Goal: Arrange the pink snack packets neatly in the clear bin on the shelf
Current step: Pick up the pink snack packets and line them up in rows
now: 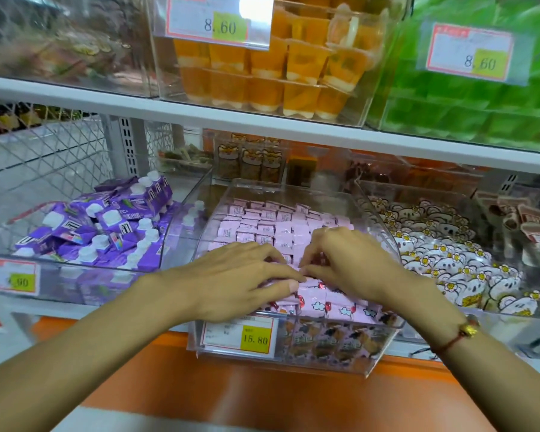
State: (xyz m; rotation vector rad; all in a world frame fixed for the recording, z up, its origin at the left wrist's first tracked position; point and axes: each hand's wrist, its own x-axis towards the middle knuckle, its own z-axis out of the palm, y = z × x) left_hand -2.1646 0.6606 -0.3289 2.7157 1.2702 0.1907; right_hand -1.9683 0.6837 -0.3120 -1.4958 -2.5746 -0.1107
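Both hands work the front row of pink packets (312, 302) in the clear bin (368, 213) on the shelf, the left hand (231, 282) and right hand (349, 263) pinching packets, which should be squared against the tidy rear rows.

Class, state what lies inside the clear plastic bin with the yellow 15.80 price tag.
The clear plastic bin holds rows of small pink snack packets. The left hand and right hand cover the front-middle packets, so those cannot be seen fully.
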